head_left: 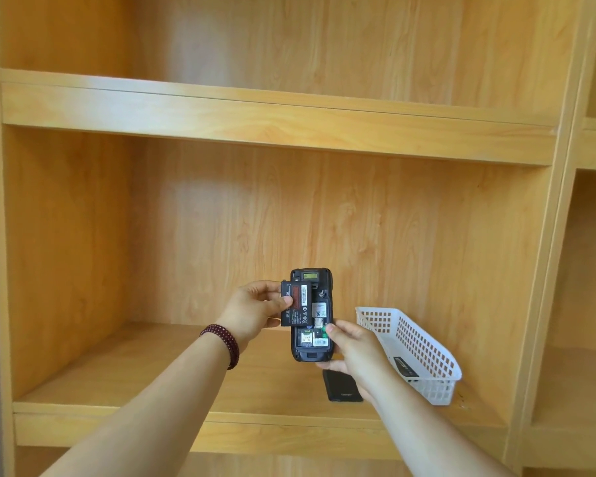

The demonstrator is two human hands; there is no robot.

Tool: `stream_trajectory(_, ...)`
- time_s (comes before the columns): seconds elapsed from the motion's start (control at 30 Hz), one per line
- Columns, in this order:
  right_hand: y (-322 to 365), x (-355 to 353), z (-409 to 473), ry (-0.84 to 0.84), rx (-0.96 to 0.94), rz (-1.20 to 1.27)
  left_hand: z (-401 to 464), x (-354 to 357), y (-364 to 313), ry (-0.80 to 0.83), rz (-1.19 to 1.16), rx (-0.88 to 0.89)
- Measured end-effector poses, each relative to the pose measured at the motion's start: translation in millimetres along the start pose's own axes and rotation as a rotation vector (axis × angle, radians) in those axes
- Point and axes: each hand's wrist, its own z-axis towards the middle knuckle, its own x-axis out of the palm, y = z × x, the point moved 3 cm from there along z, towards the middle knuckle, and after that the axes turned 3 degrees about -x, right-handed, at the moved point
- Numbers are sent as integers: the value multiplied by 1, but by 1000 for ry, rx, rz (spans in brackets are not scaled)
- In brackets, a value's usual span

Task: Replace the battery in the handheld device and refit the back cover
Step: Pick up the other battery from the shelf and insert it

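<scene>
Forearms reach in from the bottom edge, a dark bead bracelet (223, 342) on the left wrist; both hands are busy above the wooden shelf (172, 370), none free.

Left hand (255, 309) pinches a flat black battery (296, 303) by its left edge, label toward the camera, thumb across the face; the battery overlaps the upper left part of the device, tilted off it rather than seated, as far as can be told.

Right hand (353, 346) closed round the lower right side of the handheld device (312, 316), holding it upright, back toward the camera; the bay is open, with stickers and card slots showing in its lower half.

Back cover off; a flat black panel (341, 386) lies on the shelf just below the right hand, probably that cover; not certain.

White lattice basket (424, 359) stands to the right, a dark flat item (405, 366) inside, possibly another battery; cannot tell which cell is old and which new.

Judgement: roughly midway; cover removal done; battery at the bay but not home; seating the cell and refitting the cover are left.
</scene>
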Motion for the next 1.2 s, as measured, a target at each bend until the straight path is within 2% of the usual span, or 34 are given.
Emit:
stream_trajectory(0.3, 1, -5, 2, 9, -8, 8, -5, 12, 0, -7, -65, 25)
stream_trajectory(0.8, 8, -16, -4, 56, -60, 118, -12, 34, 4, -86, 107, 178)
stream_trajectory(1.03, 10, -16, -5, 112, -37, 294, -20, 45, 0, -260, 190, 267)
stream_trajectory(1.13, 11, -17, -4, 121, -15, 336, -19, 44, 3, -289, 245, 194)
stream_trajectory(1.2, 12, -19, -4, 129, -18, 336, -16, 45, 6, -165, 182, 51)
